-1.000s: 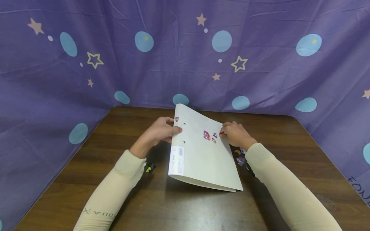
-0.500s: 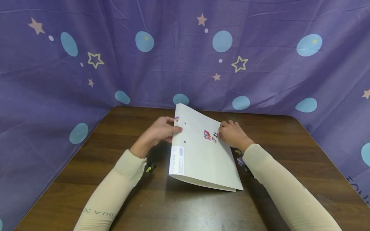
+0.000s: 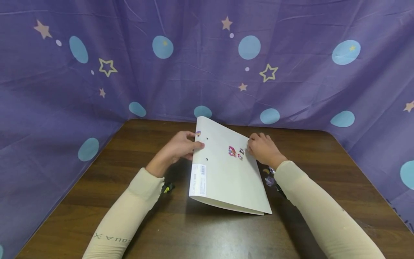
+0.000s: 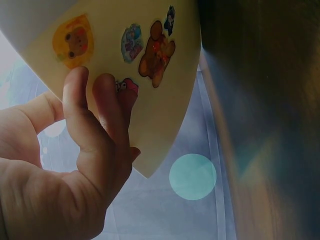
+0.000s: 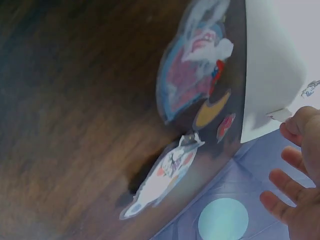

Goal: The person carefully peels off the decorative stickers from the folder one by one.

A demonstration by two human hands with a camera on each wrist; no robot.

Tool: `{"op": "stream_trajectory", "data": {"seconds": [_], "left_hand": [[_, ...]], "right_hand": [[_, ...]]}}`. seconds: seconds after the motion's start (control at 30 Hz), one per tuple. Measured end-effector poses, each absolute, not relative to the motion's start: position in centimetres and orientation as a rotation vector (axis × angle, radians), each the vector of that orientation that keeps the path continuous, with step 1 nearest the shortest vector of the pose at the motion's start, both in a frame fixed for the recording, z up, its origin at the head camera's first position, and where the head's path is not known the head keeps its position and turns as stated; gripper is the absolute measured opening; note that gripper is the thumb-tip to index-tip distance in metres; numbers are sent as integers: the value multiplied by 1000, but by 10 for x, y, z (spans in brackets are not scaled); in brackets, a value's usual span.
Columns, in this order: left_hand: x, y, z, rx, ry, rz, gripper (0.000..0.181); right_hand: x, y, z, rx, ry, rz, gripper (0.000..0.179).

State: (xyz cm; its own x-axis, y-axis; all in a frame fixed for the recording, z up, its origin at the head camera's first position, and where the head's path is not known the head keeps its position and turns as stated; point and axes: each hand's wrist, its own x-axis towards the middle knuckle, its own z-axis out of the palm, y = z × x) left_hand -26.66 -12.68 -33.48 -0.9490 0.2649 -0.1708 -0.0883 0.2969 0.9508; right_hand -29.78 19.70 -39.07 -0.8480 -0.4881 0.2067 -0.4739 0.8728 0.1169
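A white clip file folder [image 3: 226,172] stands tilted over the table, with small stickers [image 3: 232,151] on its cover and a label [image 3: 198,180] near the bottom of its spine. My left hand [image 3: 179,145] grips the spine, thumb on the cover. In the left wrist view its fingers lie against the back side, beside a bear-face sticker [image 4: 75,42] and a brown bear sticker [image 4: 157,55]. At the folder's right edge, my right hand [image 3: 263,149] pinches a small pale sticker [image 5: 280,115] between thumb and forefinger, right at the cover. Its other fingers are spread.
Loose stickers lie on the wooden table [image 3: 155,223] to the folder's right, among them a moon sticker [image 5: 212,110], a big blue-edged one [image 5: 190,70] and a white character [image 5: 165,177]. A purple curtain [image 3: 194,72] hangs behind. A dark yellow-marked item [image 3: 168,187] lies by the left cuff.
My right hand moved slightly left over the folder's edge, then back right and a little up. My left hand and the folder stay nearly still.
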Motion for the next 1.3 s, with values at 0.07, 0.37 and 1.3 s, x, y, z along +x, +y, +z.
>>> {"op": "stream_trajectory", "data": {"seconds": [0.07,0.37,1.3], "left_hand": [[-267,-127,-335,162,2268,1698,55],[-266,-127,-336,167,2262,1709,54],[-267,-126,-334,157,2288,1685,55]], "right_hand": [[-297,199,-390,716,-2820,-80,17],[-293,211,-389,677,-2783,-14,11],[-278,239,-398,803,-2897,-347,8]]}}
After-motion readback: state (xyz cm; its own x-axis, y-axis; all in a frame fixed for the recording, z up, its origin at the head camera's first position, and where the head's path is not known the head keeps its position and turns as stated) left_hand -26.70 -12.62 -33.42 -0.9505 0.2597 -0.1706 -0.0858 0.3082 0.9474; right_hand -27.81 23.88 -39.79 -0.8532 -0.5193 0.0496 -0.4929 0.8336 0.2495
